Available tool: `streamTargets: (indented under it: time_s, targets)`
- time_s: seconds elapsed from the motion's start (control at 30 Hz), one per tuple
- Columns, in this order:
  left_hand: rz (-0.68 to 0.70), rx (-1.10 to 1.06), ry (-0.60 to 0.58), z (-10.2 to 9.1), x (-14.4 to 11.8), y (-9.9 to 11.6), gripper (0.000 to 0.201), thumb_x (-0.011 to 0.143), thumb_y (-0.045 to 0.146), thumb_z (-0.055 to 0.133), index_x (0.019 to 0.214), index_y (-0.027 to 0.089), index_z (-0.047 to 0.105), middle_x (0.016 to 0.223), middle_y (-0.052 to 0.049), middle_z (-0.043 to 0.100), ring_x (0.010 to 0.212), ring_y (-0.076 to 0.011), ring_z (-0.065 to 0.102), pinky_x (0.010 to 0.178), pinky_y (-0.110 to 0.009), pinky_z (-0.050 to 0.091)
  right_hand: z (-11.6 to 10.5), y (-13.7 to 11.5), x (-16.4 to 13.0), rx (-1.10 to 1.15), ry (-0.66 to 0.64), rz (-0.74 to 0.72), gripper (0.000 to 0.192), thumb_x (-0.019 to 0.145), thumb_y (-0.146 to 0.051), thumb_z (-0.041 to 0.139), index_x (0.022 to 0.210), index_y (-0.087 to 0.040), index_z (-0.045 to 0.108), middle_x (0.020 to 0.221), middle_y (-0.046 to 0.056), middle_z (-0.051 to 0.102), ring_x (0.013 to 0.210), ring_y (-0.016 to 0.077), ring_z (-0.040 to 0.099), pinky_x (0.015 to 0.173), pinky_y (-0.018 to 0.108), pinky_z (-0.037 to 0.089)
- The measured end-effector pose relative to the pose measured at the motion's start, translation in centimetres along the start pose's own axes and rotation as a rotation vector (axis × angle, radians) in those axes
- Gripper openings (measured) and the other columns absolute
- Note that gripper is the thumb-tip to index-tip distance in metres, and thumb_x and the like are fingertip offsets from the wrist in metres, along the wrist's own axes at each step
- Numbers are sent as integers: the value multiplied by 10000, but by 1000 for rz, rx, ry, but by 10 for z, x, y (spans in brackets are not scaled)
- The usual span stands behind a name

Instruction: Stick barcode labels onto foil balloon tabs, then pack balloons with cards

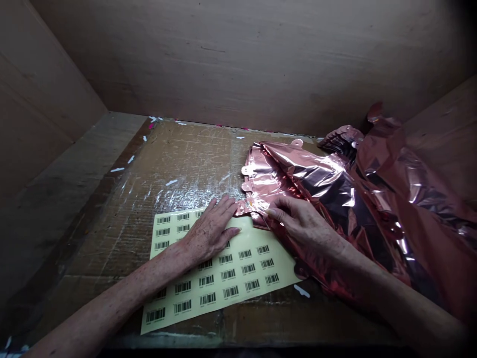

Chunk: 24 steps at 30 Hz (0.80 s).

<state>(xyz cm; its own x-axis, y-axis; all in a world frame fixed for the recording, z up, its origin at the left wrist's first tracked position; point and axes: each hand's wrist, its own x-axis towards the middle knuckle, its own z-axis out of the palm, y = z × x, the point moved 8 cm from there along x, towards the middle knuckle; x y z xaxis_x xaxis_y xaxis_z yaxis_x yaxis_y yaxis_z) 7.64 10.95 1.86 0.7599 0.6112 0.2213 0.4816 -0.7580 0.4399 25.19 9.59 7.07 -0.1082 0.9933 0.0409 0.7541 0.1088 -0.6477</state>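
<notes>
My left hand (211, 227) lies flat with fingers stretched over a pale yellow sheet of barcode labels (236, 274). Its fingertips reach the edge of a flat rose-gold foil balloon tab. My right hand (298, 221) is closed in a pinch, thumb against forefinger, on the edge of a foil balloon (272, 174). That balloon lies uninflated on a stack of similar shiny ones, with small round tabs along its left side. The stack covers the sheet's upper right corner. Several labels are hidden under my left hand and forearm.
More crumpled rose-gold foil balloons (406, 174) are heaped at the right. The work surface is cardboard (194, 154) covered in clear tape, with small white scraps (301, 291) scattered about. Wooden panels (238, 64) rise at the back, left and right.
</notes>
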Motion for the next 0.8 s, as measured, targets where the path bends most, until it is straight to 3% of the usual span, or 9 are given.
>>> streamTargets:
  time_s: [0.17,0.3,0.43,0.67,0.8]
  targets:
    - [12,-17,144,-17,25,18,331,972,274,548,1256,106,540,1292,-153,614,1252,-277,551,1102,-471,444,-6,33,17,336,84,228,318,883,-460,618,800,-154,633,639,26,655,500,112,562,450,219,429]
    - [70,8,195,-10,44,27,202,959,194,547,1134,107,597,1217,-144,645,1171,-270,598,998,-429,527,4,52,21,432,115,355,355,816,-497,678,811,-144,638,647,36,668,500,120,592,442,218,470]
    - [81,9,169,4,49,21,177,989,145,454,1050,132,620,1120,-119,676,1102,-239,631,925,-393,562,11,57,23,457,92,365,351,819,-489,682,825,-141,641,667,43,676,567,140,645,486,220,513]
    - [65,16,161,8,48,19,202,993,122,410,1019,127,610,1060,-115,678,1033,-224,633,878,-368,564,17,60,27,435,62,351,306,844,-463,669,827,-158,657,721,52,706,607,153,667,514,236,531]
    - [54,54,121,8,49,22,303,942,48,417,1206,122,545,1113,-111,655,1004,-220,620,862,-368,560,19,61,30,383,35,350,290,871,-446,635,835,-159,652,667,39,689,574,156,654,542,258,526]
